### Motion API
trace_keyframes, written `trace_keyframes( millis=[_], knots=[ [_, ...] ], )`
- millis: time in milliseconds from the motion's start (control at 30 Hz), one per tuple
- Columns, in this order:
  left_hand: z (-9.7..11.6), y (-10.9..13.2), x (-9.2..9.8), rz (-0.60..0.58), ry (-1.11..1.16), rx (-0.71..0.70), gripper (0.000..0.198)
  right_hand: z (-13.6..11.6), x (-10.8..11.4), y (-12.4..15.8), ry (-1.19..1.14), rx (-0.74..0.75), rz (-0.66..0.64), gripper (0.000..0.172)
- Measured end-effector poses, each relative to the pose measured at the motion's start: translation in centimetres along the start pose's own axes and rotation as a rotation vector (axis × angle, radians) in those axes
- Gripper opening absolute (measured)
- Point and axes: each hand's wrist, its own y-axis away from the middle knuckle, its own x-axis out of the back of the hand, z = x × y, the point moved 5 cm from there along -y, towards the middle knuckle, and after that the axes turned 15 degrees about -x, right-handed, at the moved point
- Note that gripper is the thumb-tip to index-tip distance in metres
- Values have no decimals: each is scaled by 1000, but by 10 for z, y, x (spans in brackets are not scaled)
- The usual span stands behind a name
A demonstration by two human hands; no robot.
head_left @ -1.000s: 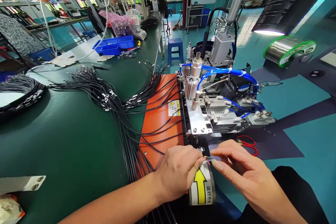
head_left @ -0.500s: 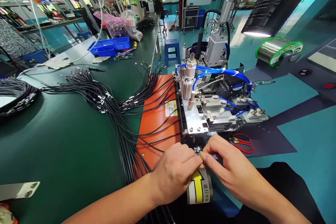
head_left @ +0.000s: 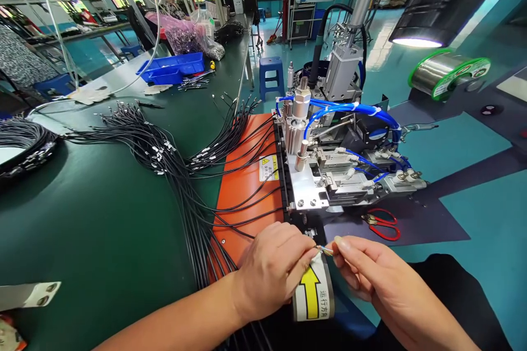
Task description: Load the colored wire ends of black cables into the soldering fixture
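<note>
Coil: far left, a round coil of thin black cables (head_left: 43, 145), sitting on the dark green tabletop (head_left: 102, 219).
Bundle: next along, a long bundle of black cables with silvery ends (head_left: 154, 137), fanned out and running down towards the person.
Orange panel: a smooth, bright orange panel (head_left: 242, 184), crossed by single black cables.
Left hand: here's the anchor! The bare left hand (head_left: 275, 266) is closed, thumb and forefinger pinched at the base of some short, thin multicoloured wires (head_left: 325, 250); whatever the fist covers, I cannot tell.
Machine: just beyond, a silver metal machine with blue tubes (head_left: 303, 184).
Wires: right between the hands, just above a white label with a yellow arrow (head_left: 312, 296). The step looks like separating or straightening them.
Right hand: the bare right hand (head_left: 374, 269) has thumb and forefinger together on the wires' free ends, other fingers curled; the hands are near, not touching. The next move, I'd judge, calls for a firm left pinch and a light right one, so no strand slips.
Cutters: red-handled metal cutters (head_left: 383, 225), lying beyond the right hand, untouched.
Spool: far right, a green-rimmed spool of silvery wire (head_left: 447, 74).
</note>
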Motion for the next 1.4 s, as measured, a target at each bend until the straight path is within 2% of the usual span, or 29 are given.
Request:
trace_keyframes(
  millis=[200,367,533,667,733,933,1133,1400],
  knots=[
    [-2,2,-3,-17,13,9,12,-1,-2,-1,39,30,-4,42],
    [-2,3,-5,-40,9,8,13,-6,2,0,210,66,120,38],
    [-2,5,-7,-55,-4,2,14,-15,3,3,431,200,271,35],
    [-1,4,-7,-62,-10,0,18,-20,-1,7,577,401,358,27],
    [-1,3,-7,-60,-18,6,20,-21,-3,8,595,446,346,26],
    [-1,1,-6,-59,-34,14,22,-18,-1,5,550,320,256,34],
    [-1,2,-7,-62,-21,25,22,-17,1,6,558,325,178,29],
    [-3,3,-8,-77,2,52,19,-14,3,4,553,324,190,27]
  ],
)
